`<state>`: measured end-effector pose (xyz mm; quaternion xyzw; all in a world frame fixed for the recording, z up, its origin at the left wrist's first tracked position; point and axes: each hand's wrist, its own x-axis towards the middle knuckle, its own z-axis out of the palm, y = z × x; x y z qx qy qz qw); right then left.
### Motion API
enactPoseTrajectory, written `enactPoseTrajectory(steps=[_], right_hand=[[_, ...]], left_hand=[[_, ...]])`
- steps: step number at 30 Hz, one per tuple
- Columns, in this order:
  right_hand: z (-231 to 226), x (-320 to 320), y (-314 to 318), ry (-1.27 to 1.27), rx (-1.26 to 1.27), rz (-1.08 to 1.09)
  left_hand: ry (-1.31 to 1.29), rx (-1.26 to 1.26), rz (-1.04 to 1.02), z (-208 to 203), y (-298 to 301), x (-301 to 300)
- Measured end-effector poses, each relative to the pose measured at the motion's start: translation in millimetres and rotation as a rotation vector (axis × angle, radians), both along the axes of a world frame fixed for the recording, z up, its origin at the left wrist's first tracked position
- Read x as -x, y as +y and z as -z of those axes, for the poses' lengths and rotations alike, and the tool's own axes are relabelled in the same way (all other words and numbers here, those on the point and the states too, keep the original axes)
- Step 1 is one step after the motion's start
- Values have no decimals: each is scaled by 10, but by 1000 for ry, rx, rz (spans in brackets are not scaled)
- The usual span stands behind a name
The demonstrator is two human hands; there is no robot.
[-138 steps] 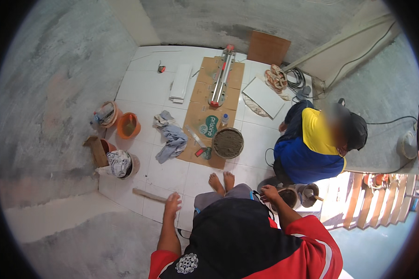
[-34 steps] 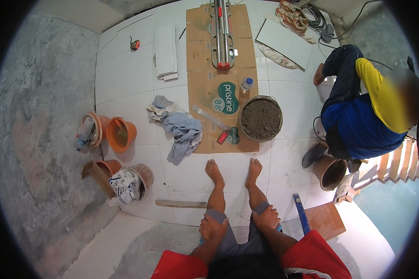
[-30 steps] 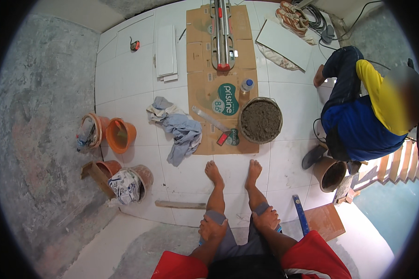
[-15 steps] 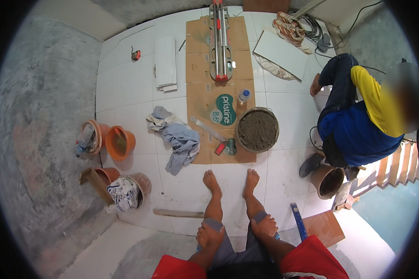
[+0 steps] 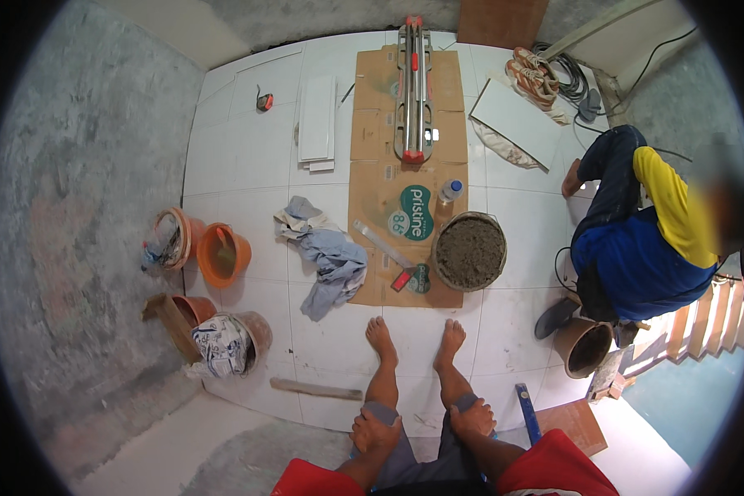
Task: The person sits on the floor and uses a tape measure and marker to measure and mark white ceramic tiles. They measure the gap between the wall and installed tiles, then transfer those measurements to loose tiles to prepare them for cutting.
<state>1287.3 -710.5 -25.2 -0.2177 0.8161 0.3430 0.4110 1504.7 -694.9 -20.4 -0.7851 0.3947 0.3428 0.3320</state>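
Both of my hands rest on my bent knees, at the hems of my grey trouser legs. My left hand [image 5: 375, 431] is curled round the left knee, and my right hand [image 5: 473, 419] round the right knee. Neither holds a tool. Beyond my bare feet lies flattened cardboard [image 5: 373, 178]. On it stand a bucket of grey mortar [image 5: 470, 252] and a clear bottle with a blue cap [image 5: 450, 191]. A flat metal tool with a red end [image 5: 383, 244] lies beside the bucket, and a long tile cutter [image 5: 414, 91] farther off.
A crumpled grey-blue cloth [image 5: 330, 256] lies left of the cardboard. Orange buckets [image 5: 223, 255] line the left wall. White tiles [image 5: 316, 124] are stacked farther away. A co-worker [image 5: 636, 248] sits at the right, near a mortar bucket [image 5: 584, 347]. A blue spirit level [image 5: 528, 412] lies near my right knee.
The view has shifted, so the floor and its things sit lower and farther right in the picture. My hands stay on my knees.
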Motion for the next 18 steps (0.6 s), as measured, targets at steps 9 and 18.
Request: enactPoseTrajectory(steps=[9, 18], right_hand=[[57, -63, -44, 14, -13, -53], [81, -115, -65, 12, 7, -68]], left_hand=[[-8, 6, 5, 46, 15, -33], [33, -27, -32, -71, -181, -66]])
